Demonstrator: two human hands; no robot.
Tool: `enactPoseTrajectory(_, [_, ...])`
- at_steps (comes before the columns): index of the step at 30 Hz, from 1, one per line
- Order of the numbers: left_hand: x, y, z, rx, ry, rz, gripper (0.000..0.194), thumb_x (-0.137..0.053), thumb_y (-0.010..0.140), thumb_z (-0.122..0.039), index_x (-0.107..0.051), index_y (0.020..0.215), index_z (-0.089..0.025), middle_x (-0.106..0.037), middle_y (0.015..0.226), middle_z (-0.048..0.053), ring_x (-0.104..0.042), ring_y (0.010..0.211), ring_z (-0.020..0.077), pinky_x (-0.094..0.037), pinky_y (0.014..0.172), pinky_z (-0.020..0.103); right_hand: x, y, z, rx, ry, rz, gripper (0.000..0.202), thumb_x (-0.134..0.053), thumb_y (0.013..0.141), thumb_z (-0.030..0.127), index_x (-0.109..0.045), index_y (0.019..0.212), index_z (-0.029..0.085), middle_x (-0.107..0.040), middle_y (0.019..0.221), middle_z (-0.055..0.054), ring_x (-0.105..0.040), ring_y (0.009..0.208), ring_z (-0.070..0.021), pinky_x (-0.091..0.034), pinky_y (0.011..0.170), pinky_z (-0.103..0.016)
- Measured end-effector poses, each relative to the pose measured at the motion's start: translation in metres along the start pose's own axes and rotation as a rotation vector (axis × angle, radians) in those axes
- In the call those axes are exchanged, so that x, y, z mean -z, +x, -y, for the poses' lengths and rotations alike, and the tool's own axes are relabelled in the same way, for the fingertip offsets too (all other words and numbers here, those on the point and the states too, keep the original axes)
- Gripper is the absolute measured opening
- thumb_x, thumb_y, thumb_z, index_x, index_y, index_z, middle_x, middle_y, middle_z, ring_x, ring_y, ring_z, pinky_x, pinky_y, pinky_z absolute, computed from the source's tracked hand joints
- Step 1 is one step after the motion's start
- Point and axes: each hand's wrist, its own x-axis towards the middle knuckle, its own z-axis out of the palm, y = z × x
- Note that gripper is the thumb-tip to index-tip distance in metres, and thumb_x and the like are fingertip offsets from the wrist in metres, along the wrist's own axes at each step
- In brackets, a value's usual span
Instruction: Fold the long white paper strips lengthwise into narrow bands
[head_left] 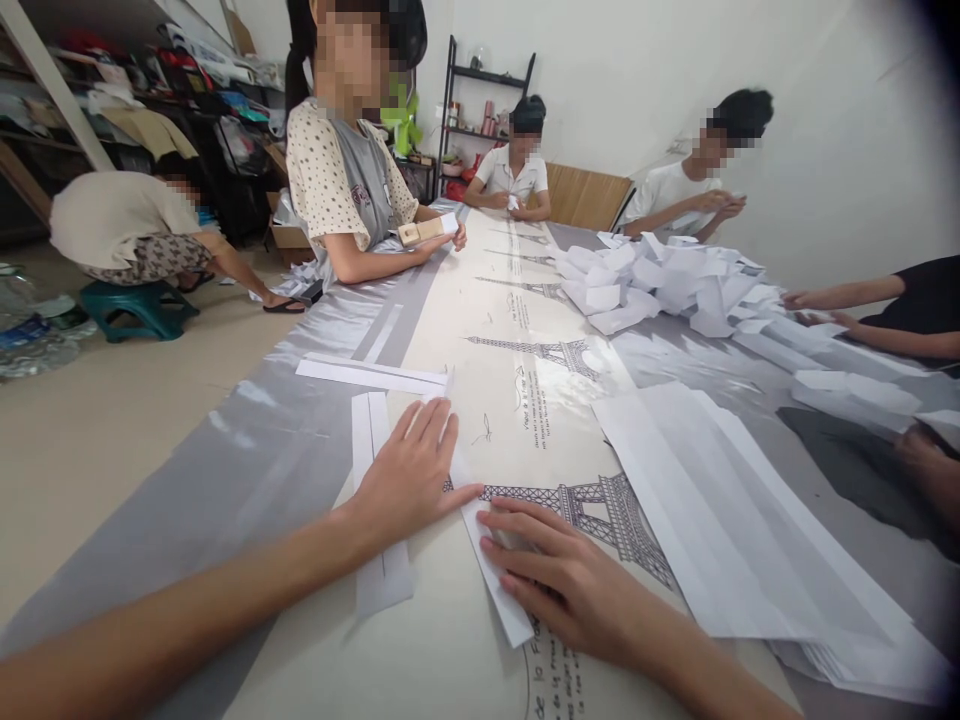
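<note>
My left hand (412, 468) lies flat with its fingers stretched forward, over the upper part of a narrow folded white paper strip (504, 592). Lower on that same strip rest the spread fingertips of my right hand (566, 570). A second white paper strip (382, 578), with a dark line along its length, runs beneath my left hand and wrist. Just beyond my left fingertips, another paper strip (367, 374) lies crosswise on the table. To the right of my right hand is a stack of large white paper sheets (735, 510).
A heap of folded white paper (660, 280) covers the table's far right. The tablecloth (450, 640) has printed towers. A person (352, 190) at the left holds a small wooden block (421, 232). Others sit around the table; one crouches by a green stool (139, 308).
</note>
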Motion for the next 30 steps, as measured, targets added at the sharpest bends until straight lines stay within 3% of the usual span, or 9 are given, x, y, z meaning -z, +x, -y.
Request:
enactPoseTrajectory(2, [0.001, -0.002, -0.004, -0.046, 0.003, 0.013, 0.069, -0.039, 0.105, -0.062, -0.06, 0.127, 0.0, -0.06, 0.136, 0.027, -0.056, 0.13, 0.0368, -0.038, 0.116, 0.047, 0.0, 0.0, 0.0, 0.005, -0.011, -0.017, 0.028, -0.053, 0.104, 0.02, -0.068, 0.128, 0.019, -0.062, 0.142, -0.01, -0.048, 0.142, -0.0259, -0.052, 0.112, -0.045])
enactPoseTrajectory(4, [0.001, -0.004, -0.006, -0.074, -0.007, 0.024, 0.07, -0.033, 0.106, -0.061, -0.062, 0.125, 0.0, -0.066, 0.129, 0.025, -0.061, 0.123, 0.0341, -0.044, 0.111, 0.044, 0.001, 0.0, 0.001, 0.032, -0.027, -0.033, 0.028, -0.052, 0.104, 0.021, -0.068, 0.128, 0.018, -0.066, 0.136, -0.01, -0.053, 0.137, -0.0257, -0.054, 0.109, -0.044])
enactPoseTrajectory(9, [0.006, -0.007, -0.007, -0.065, -0.054, 0.037, 0.079, -0.03, 0.103, -0.069, -0.06, 0.13, -0.001, -0.063, 0.133, 0.025, -0.059, 0.124, 0.0362, -0.044, 0.109, 0.048, 0.006, -0.001, 0.001, 0.11, -0.023, -0.017, 0.027, -0.053, 0.102, 0.021, -0.07, 0.123, 0.019, -0.073, 0.119, -0.009, -0.065, 0.12, -0.0242, -0.059, 0.1, -0.041])
enactPoseTrajectory(14, [0.01, -0.008, -0.012, -0.065, -0.049, 0.088, 0.089, -0.022, 0.101, -0.074, -0.059, 0.131, 0.001, -0.059, 0.137, 0.028, -0.053, 0.131, 0.039, -0.035, 0.115, 0.053, 0.011, -0.001, 0.0, 0.124, 0.016, 0.018, 0.029, -0.057, 0.098, 0.025, -0.071, 0.123, 0.02, -0.073, 0.115, -0.009, -0.065, 0.118, -0.0248, -0.059, 0.099, -0.04])
enactPoseTrajectory(18, [0.008, -0.011, -0.015, -0.048, -0.054, 0.118, 0.099, -0.022, 0.098, -0.079, -0.053, 0.138, 0.006, -0.052, 0.145, 0.032, -0.046, 0.139, 0.0426, -0.032, 0.116, 0.056, 0.014, -0.001, -0.001, 0.112, 0.052, 0.061, 0.032, -0.06, 0.096, 0.027, -0.071, 0.124, 0.02, -0.074, 0.117, -0.009, -0.065, 0.12, -0.0252, -0.057, 0.102, -0.041])
enactPoseTrajectory(23, [0.007, -0.013, -0.018, -0.028, -0.088, 0.119, 0.095, -0.025, 0.098, -0.077, -0.052, 0.14, 0.003, -0.05, 0.147, 0.031, -0.044, 0.14, 0.0438, -0.033, 0.115, 0.059, 0.018, -0.003, -0.003, 0.13, 0.152, 0.107, 0.032, -0.058, 0.096, 0.024, -0.071, 0.126, 0.028, -0.075, 0.123, -0.003, -0.066, 0.121, -0.0231, -0.056, 0.103, -0.044])
enactPoseTrajectory(30, [0.006, -0.017, -0.02, -0.035, -0.103, 0.135, 0.1, -0.026, 0.095, -0.08, -0.047, 0.145, 0.005, -0.044, 0.152, 0.033, -0.036, 0.146, 0.0465, -0.029, 0.115, 0.063, 0.027, -0.002, -0.006, 0.102, 0.204, 0.184, 0.033, -0.059, 0.095, 0.023, -0.072, 0.126, 0.028, -0.073, 0.129, -0.003, -0.064, 0.125, -0.0236, -0.054, 0.107, -0.047])
